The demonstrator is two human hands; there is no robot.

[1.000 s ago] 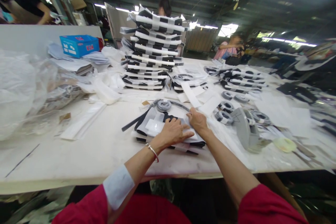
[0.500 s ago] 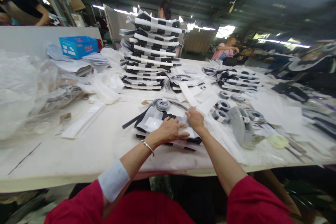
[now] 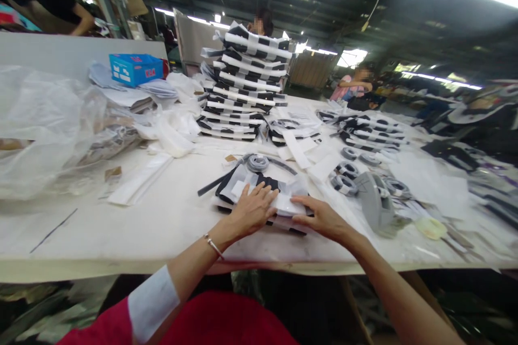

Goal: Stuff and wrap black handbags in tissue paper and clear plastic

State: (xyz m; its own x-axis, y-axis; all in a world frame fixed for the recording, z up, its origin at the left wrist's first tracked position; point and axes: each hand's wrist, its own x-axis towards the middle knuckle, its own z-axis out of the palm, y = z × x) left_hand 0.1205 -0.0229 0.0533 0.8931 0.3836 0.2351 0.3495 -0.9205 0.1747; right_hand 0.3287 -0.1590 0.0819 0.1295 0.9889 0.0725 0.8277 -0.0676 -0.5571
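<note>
In front of me lies a folded bundle of black fabric with white paper point(image 3: 289, 206) on its top. My left hand point(image 3: 253, 207) rests flat on it, fingers spread. At the bundle's right edge is my right hand point(image 3: 319, 216), with its thumb and fingers apart; the fingertips touch the white paper. A coiled grey strip point(image 3: 258, 162) sits at the bundle's far edge. Beside the coil, a long dark strip point(image 3: 214, 184) curves around the back and sticks out to the left. Part of the bundle is hidden under my hands.
A tall stack of black-and-white bundles point(image 3: 246, 86) stands behind, and a lower stack point(image 3: 374, 132) to the right. Grey coils point(image 3: 343, 184) and a grey tape dispenser point(image 3: 372, 205) lie at the right. Clear plastic point(image 3: 44, 135) and a blue box point(image 3: 135, 70) are left. Other people work farther back.
My right hand has moved from the bundle's far right corner toward me, and its closed fingers have opened. My left hand has shifted slightly left and flattened. The view has moved slightly.
</note>
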